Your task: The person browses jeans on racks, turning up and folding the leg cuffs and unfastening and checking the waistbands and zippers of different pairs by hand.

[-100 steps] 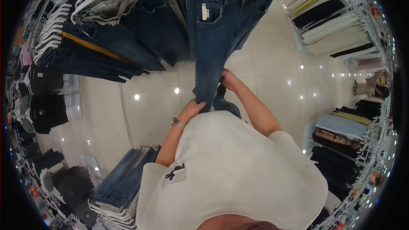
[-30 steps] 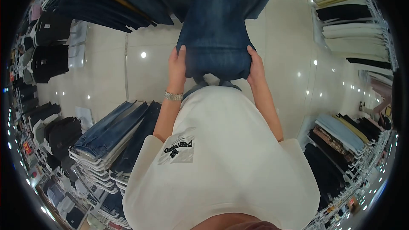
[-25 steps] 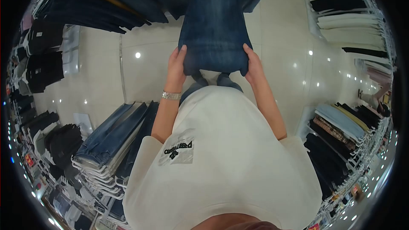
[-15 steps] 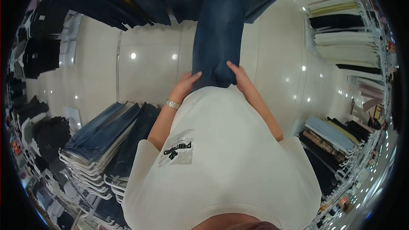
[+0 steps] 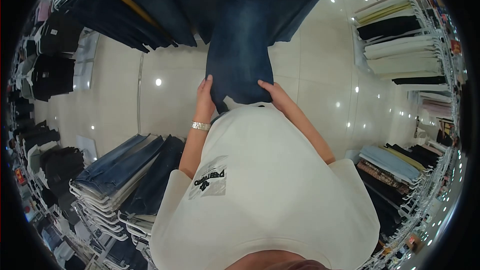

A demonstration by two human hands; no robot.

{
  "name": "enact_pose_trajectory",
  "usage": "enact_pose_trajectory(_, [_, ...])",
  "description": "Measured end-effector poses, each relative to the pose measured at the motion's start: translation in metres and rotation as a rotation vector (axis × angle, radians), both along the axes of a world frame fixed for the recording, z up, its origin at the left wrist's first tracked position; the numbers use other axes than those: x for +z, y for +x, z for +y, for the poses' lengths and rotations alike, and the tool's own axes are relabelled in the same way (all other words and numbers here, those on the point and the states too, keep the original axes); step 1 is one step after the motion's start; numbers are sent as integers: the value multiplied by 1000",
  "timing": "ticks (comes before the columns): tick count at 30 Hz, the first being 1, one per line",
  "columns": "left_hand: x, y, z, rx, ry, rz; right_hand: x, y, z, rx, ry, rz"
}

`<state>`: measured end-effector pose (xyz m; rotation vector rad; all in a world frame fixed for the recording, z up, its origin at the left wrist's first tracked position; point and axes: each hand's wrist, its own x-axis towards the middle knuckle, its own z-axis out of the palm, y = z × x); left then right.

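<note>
A pair of dark blue jeans (image 5: 242, 52) hangs from the top of the view toward my body, its lower end stretched out between my two hands. On its left edge, my left hand (image 5: 205, 95) is closed with the thumb along the denim; a metal-band watch is on that wrist. At the opposite edge my right hand (image 5: 271, 92) grips the cloth, thumb on top and the other fingers mostly hidden beneath. The hem lies close against the front of my white shirt (image 5: 280, 170).
More dark jeans (image 5: 135, 5) hang at the top left. Folded jeans on white hangers (image 5: 115, 170) stand at lower left. Racks of light trousers (image 5: 405, 55) and mixed garments (image 5: 390, 165) line the right side. Shiny pale floor tiles (image 5: 170, 100) lie between.
The jeans leg has shifted left and its lower end looks wider. My left hand has moved left and slightly up the edge; my right hand moved a little left and down with the cloth.
</note>
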<state>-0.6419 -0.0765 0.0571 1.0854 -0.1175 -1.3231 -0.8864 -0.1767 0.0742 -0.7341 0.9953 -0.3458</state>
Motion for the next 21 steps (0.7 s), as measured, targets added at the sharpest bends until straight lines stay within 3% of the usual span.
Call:
enact_pose_trajectory(4, [16, -16, -5, -123, -157, 149, 28, 1, -17, -144, 12, -96])
enact_pose_trajectory(7, [5, -29, -2, -339, -84, -38, 43, -2, -23, -226, 55, -185])
enact_pose_trajectory(13, [27, -43, -10, -222, 106, -297, 43, -21, -29, -363, 105, -260])
enact_pose_trajectory(21, [86, -46, -22, -1, 4, -205, 64, -18, -32, -482, -34, -322])
